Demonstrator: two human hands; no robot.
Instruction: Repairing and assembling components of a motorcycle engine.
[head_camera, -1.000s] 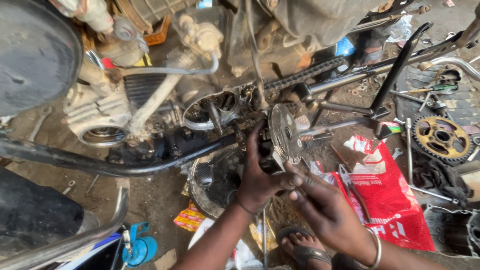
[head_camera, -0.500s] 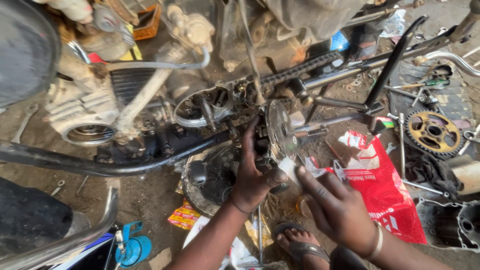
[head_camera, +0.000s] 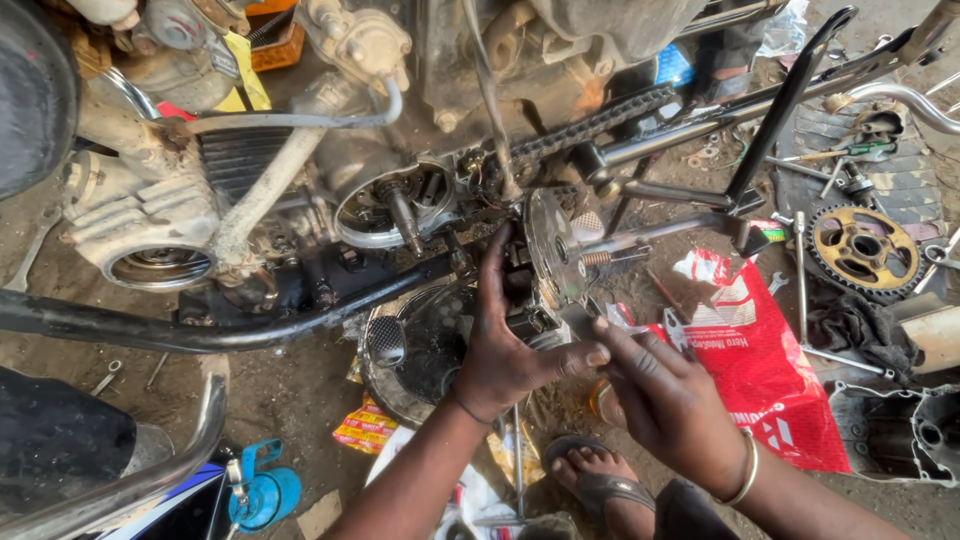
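Observation:
A round, dirty metal clutch assembly (head_camera: 553, 258) with a small spring on its face stands on edge beside the opened motorcycle engine (head_camera: 395, 205). My left hand (head_camera: 500, 360) grips its dark back part from below, fingers reaching up and thumb stretched to the right. My right hand (head_camera: 665, 400), with a bangle on the wrist, holds nothing. Its fingers are extended, and their tips rest just under the disc against my left thumb. A drive chain (head_camera: 590, 125) runs up to the right behind the assembly.
A black exhaust pipe (head_camera: 200, 330) crosses low on the left. A round cover (head_camera: 420, 345) lies under my left hand. A red plastic bag (head_camera: 770, 370), a gold sprocket (head_camera: 862, 250), spanners and an engine case (head_camera: 905, 435) lie on the dirt at right. My sandalled foot (head_camera: 600, 480) is below.
My right hand has moved up and left until its fingertips meet my left thumb under the disc. My left hand keeps its grip on the assembly.

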